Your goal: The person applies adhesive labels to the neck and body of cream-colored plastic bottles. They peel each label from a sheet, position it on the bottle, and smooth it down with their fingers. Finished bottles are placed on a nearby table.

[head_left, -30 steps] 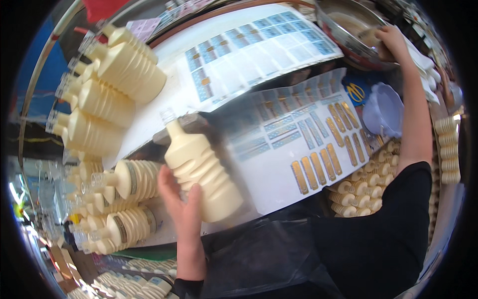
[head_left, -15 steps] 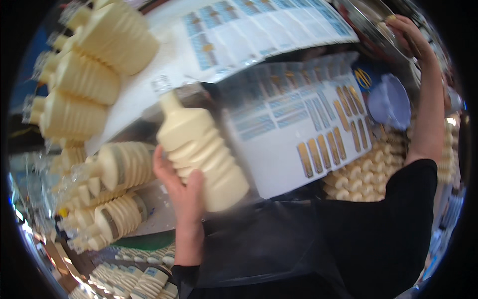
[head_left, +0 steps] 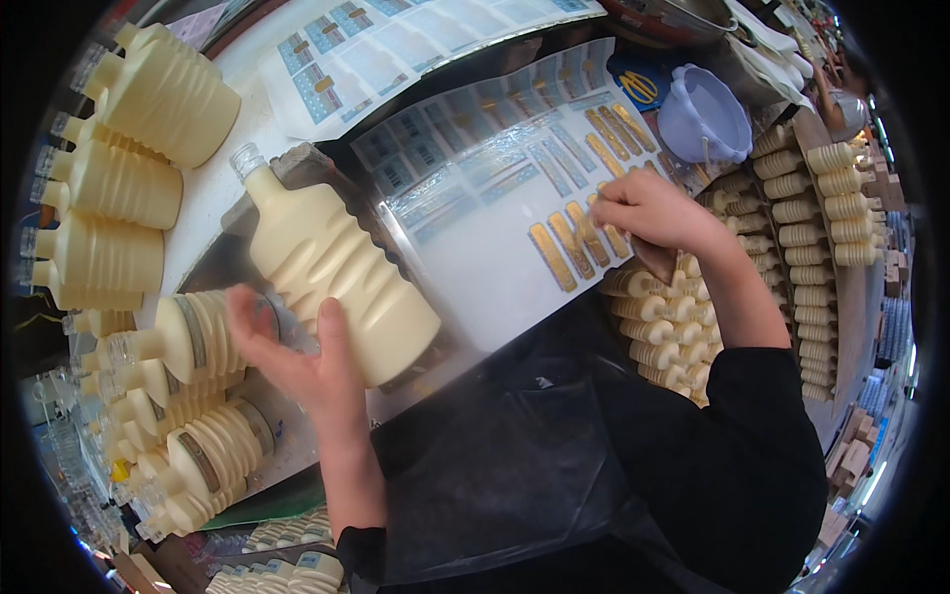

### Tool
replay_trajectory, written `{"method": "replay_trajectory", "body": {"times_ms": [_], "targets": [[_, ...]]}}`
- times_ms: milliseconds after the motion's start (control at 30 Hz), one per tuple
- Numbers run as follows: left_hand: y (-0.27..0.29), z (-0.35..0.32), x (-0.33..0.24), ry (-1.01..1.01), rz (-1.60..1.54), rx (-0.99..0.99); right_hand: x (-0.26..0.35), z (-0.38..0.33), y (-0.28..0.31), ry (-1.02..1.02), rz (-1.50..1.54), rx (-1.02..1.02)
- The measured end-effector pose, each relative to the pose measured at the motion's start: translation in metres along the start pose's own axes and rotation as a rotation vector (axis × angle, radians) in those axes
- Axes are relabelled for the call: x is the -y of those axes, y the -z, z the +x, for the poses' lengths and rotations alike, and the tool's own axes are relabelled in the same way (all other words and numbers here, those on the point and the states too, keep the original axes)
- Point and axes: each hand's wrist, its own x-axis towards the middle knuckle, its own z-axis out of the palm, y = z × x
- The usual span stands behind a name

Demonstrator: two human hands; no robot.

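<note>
A large cream-coloured bottle (head_left: 332, 267) with wavy ridges and a clear screw neck lies tilted in front of me. My left hand (head_left: 302, 361) is at its lower side, thumb against the ridges and fingers spread, partly blurred. Over the row of gold label strips (head_left: 554, 257) on a white board (head_left: 475, 292), my right hand (head_left: 648, 213) has its fingers pinched together. A brownish flat piece (head_left: 655, 259) shows under that palm; its kind is unclear. The fingertips hide part of the strips.
More cream bottles (head_left: 163, 94) stand at the far left, and others (head_left: 203, 337) lie stacked nearer. A lilac bucket (head_left: 703, 117) sits beyond the labels, near a metal pan (head_left: 698, 12). Printed label sheets (head_left: 391, 59) cover the far table. Several bottle rows (head_left: 807, 267) fill the right.
My right hand has come from the pan at the far right down to the gold strips. The bottle now rests more to the left in view, and my left fingers have spread away from it.
</note>
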Motion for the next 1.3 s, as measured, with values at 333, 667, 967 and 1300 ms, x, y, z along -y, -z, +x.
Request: {"method": "replay_trajectory", "body": {"times_ms": [333,667,967,1300], "targets": [[-0.015,0.016,-0.074,0.182,-0.785,0.796,0.147,-0.021,0.016,0.604,0.028,0.295],[0.034,0.023,-0.063,0.589,-0.705,0.702,0.151,0.000,-0.022,0.661,0.347,0.114],[0.039,0.057,-0.014,0.431,-0.627,0.215,0.187,0.047,-0.065,0.381,0.648,-0.010],[0.013,0.068,0.019,0.485,-0.616,0.081,0.184,0.099,-0.098,0.388,0.635,-0.107]]}}
